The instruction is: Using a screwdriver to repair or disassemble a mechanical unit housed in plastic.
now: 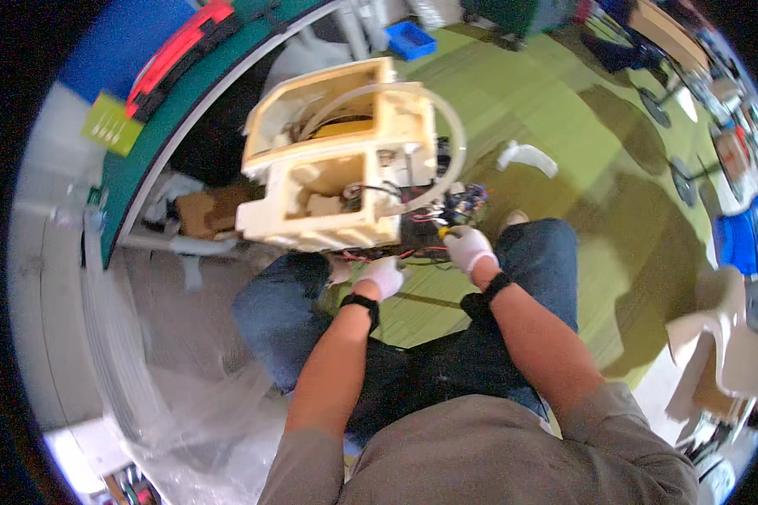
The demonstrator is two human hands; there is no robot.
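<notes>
At the far left a curved dark-green work surface [156,139] carries a flat lime-green card [111,124] and a long red and black tool case [181,50], and crumpled clear plastic sheeting [185,421] lies on the floor below it. Just right of that, a large cream-coloured boxy plastic housing [328,181] with open compartments stands on the green floor in front of the seated person's knees, a pale translucent hose [451,126] looping around its upper right side. The left hand [385,276], in a white glove with a black wrist strap, is curled at the bottom edge of the housing near red and black wires [379,252]; whether it grips anything I cannot tell. The right hand [467,248], gloved the same, is closed around a small yellow-handled tool [443,231] at the housing's lower right corner, beside a bundle of coloured wiring [463,200]. Farther right lie a white curved plastic piece [526,156], and a blue bin [745,236] near the rim.
</notes>
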